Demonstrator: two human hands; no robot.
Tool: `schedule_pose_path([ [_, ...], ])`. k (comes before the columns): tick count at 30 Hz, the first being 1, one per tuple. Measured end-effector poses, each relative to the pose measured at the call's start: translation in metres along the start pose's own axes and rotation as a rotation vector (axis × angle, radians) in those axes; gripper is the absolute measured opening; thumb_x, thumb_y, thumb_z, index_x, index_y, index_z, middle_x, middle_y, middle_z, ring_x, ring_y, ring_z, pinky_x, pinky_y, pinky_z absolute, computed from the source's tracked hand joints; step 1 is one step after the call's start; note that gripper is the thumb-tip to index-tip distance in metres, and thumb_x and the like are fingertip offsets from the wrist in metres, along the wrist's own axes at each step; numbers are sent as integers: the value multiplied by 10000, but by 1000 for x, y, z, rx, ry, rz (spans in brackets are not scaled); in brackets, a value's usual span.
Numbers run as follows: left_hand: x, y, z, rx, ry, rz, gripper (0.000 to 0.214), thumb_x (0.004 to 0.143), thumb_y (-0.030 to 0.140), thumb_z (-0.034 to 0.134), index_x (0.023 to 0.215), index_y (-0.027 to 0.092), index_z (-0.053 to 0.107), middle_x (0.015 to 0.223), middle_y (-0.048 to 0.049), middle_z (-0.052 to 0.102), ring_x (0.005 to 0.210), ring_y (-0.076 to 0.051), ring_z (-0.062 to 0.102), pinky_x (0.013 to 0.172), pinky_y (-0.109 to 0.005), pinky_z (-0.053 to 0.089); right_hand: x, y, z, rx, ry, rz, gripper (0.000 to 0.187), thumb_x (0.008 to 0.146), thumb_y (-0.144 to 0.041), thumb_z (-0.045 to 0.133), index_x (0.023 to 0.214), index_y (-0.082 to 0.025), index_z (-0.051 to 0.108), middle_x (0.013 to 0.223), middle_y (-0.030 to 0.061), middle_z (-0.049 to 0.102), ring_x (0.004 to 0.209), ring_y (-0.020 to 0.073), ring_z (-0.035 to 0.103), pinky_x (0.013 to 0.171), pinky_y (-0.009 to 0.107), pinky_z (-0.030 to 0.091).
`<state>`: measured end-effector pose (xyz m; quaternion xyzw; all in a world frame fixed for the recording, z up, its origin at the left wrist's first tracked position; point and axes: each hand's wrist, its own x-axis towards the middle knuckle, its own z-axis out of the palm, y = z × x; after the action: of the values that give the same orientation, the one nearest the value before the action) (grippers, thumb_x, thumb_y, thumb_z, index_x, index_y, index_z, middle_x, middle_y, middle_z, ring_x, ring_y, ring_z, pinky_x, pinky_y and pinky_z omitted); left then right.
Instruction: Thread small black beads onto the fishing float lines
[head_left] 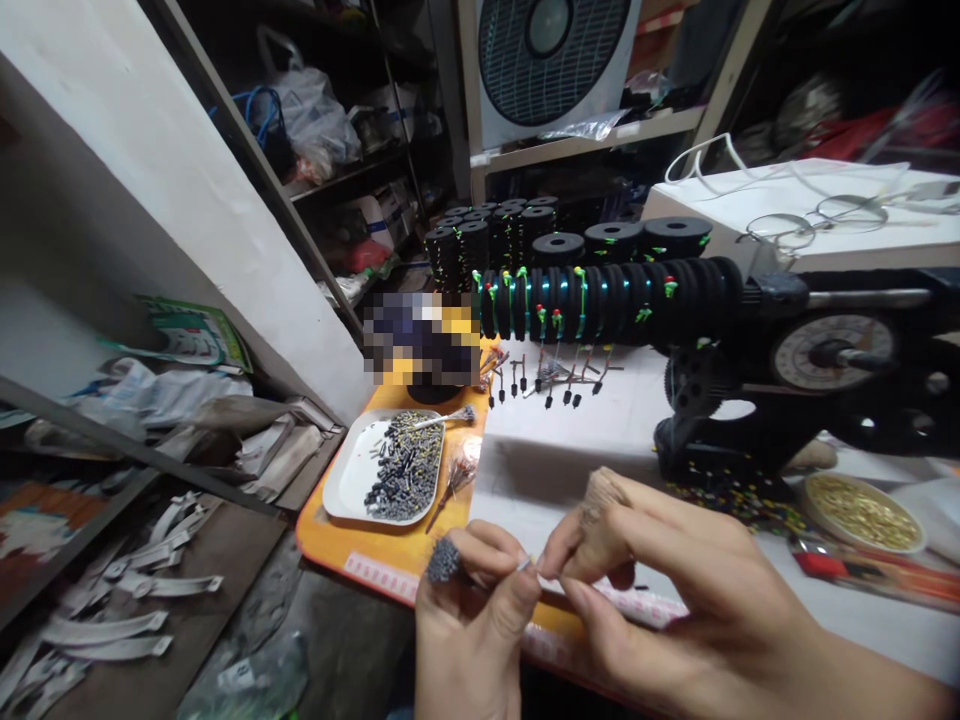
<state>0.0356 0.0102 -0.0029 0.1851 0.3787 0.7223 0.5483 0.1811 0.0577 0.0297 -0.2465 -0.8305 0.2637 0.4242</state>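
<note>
My left hand [480, 610] is closed in a pinch, with a small pale piece [526, 563] between thumb and forefinger. A bundle of thin strands with grey ends [442, 560] sticks out from its curled fingers. My right hand [667, 570] meets it fingertip to fingertip at that piece; whatever its thumb and forefinger pinch is too small to make out. A tan bundle of fine strands [600, 495] is tucked into the right hand's curled fingers. Both hands are above the front edge of the orange table [375, 545].
A white tray [341, 490] of small grey, black and yellow parts stands left. Behind, a winding machine [795, 350] carries black ringed spools [607, 300] with green line and hanging pieces. A bowl of gold bits [862, 510] and a red-handled tool [832, 562] lie right.
</note>
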Motion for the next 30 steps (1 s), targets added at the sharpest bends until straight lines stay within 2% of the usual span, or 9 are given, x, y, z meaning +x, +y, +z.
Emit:
schedule_pose_path([
  [5,0,-1,2,-20,-8,0,254,605,200,949,604,204,695,629,59,599,527,-45,478,492,-131,382,1,0,-2,-23,2,4,121,882,-66,557,838,-173,594,722,11,560,623,116,521,508,229,414],
  [21,0,-2,2,-15,-10,20,265,616,202,945,618,198,680,641,66,598,528,-37,476,512,-125,397,2,-1,-3,3,16,11,187,893,-67,573,801,-205,488,740,-8,565,637,103,531,535,210,442],
  [30,0,-3,-1,0,-29,17,267,639,216,936,635,202,670,641,73,581,526,-34,464,510,-124,388,-2,0,-2,0,13,15,173,880,-58,586,813,-198,509,755,2,564,650,113,536,542,232,439],
])
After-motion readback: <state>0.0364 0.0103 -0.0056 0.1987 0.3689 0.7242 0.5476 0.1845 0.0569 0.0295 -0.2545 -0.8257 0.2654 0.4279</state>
